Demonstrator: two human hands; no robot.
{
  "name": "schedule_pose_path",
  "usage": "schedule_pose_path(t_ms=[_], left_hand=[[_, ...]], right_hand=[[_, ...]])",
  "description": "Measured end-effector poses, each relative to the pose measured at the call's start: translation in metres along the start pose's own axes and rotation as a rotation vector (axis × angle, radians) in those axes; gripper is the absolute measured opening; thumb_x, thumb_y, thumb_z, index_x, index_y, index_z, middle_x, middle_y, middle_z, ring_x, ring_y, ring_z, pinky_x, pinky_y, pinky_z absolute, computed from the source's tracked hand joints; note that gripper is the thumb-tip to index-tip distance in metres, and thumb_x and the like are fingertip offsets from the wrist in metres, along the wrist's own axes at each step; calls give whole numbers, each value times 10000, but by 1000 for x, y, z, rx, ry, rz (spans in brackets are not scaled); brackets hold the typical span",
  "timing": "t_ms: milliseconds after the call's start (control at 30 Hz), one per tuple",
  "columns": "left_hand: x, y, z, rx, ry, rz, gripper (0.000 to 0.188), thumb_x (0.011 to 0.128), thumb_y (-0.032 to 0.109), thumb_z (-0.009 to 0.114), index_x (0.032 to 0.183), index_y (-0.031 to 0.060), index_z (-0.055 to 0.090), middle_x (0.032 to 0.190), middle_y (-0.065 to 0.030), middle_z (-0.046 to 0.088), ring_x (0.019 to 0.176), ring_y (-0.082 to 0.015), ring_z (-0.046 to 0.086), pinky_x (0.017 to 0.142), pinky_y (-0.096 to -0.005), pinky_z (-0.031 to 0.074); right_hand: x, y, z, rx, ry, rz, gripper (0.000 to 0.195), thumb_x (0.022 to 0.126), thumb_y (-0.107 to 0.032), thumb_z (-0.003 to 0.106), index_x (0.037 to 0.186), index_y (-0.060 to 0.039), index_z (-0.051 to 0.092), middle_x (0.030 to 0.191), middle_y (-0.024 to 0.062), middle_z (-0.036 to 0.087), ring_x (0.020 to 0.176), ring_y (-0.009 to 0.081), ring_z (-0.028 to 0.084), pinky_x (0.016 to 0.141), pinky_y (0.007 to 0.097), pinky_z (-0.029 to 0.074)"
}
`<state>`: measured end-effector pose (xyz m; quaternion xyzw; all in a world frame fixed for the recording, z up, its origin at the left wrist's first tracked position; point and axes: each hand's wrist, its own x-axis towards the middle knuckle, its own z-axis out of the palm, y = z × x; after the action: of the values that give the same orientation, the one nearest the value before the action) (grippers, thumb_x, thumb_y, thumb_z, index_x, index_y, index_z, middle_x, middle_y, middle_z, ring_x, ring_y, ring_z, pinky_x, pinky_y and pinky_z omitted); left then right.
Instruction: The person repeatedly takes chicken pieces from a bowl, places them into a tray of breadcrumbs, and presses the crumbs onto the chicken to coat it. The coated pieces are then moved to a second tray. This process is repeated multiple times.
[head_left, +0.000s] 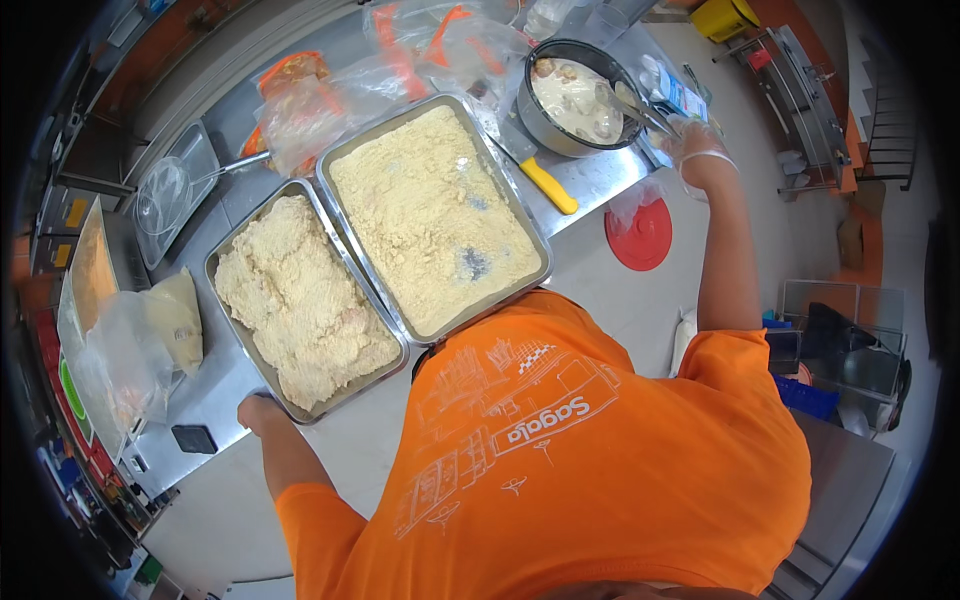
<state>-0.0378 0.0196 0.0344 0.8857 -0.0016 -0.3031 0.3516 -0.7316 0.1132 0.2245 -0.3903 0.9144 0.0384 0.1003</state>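
Observation:
My right hand (694, 150), in a clear plastic glove, grips metal tongs (643, 111) whose ends are in a dark round pot (553, 135) of creamy white liquid with pieces in it. My left hand (259, 412) rests at the table's front edge by the lower corner of the smaller metal tray; its fingers are partly hidden, and I cannot tell if they are closed. Breaded pieces (300, 300) fill that tray. Beside it, a larger metal tray (546, 262) holds pale yellow breading (427, 210), with bare metal showing in spots.
A yellow-handled knife (551, 186) lies between the large tray and pot. Plastic bags (330, 97) lie behind the trays. A wire strainer (165, 195) rests on a shallow tray at left, above a bag of powder (176, 319) and black phone-like object (193, 439). A red lid (639, 234) is below table level.

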Motion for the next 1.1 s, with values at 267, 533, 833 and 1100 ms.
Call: schedule_pose_path(t_ms=[267,533,833,1100], left_hand=[[11,-4,3,-117,95,11,284,835,54,430,970,-139,590,1108,-209,642,963,-306,641,810,-423,536],[3,-3,-1,-206,38,-21,338,838,61,405,1033,-157,575,1158,-215,623,1009,-336,633,862,-465,528],[34,-11,5,-142,9,-66,599,891,267,287,1245,-127,567,1264,-197,628,1161,-336,612,1014,-406,478],[-12,-3,2,-158,13,-1,583,872,238,330,1246,-148,555,1289,-198,610,1138,-349,619,994,-420,493]], right_hand=[[66,15,57,-221,15,-19,312,940,-288,591,1111,-45,687,1110,232,666,1044,403,631,890,447,506],[16,48,37,618,18,279,278,910,-257,676,972,10,716,740,63,643,583,151,525,548,313,446],[-21,54,14,718,114,257,339,883,-296,734,1044,3,733,795,50,673,652,146,552,620,317,468],[-38,2,-5,164,173,150,460,892,-343,714,1239,-44,665,1170,236,666,1085,345,654,943,396,488]])
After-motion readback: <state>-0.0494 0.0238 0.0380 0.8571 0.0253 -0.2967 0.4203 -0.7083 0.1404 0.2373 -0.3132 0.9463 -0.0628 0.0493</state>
